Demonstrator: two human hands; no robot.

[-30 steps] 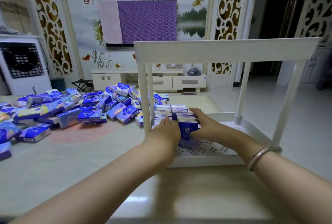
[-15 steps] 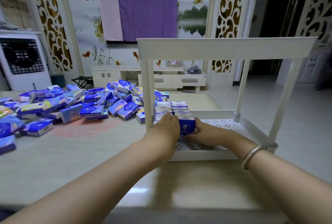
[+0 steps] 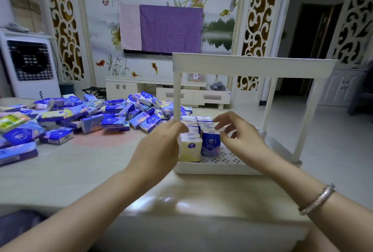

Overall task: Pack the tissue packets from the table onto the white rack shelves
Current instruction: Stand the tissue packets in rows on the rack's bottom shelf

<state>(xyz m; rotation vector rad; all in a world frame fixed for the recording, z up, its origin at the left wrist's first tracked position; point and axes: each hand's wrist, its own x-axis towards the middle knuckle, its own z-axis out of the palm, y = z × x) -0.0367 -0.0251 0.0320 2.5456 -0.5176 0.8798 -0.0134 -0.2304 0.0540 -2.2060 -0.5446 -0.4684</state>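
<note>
The white rack [image 3: 220, 168] stands on the table, its top shelf [image 3: 252, 65] bare. On its perforated lower shelf, tissue packets stand upright in two rows, fronted by a pale yellow packet [image 3: 190, 149] and a blue packet [image 3: 210, 143]. My left hand [image 3: 159, 148] is beside the rack's front left post, next to the yellow packet, with its fingertips hidden. My right hand [image 3: 240, 136] hovers just right of the blue packet with loose, spread fingers and holds nothing. A big pile of loose tissue packets [image 3: 121, 114] lies on the table to the left.
The beige table [image 3: 80, 171] runs to a front edge near me. The rack's right posts [image 3: 302, 118] stand near the table's right edge, with floor beyond. An air cooler [image 3: 30, 65], a TV cabinet [image 3: 167, 92] and a covered TV are at the back.
Both hands have let go of the blue packet, which now stands upright on the lower shelf. They have drawn apart and back, uncovering the yellow packet beside it.
</note>
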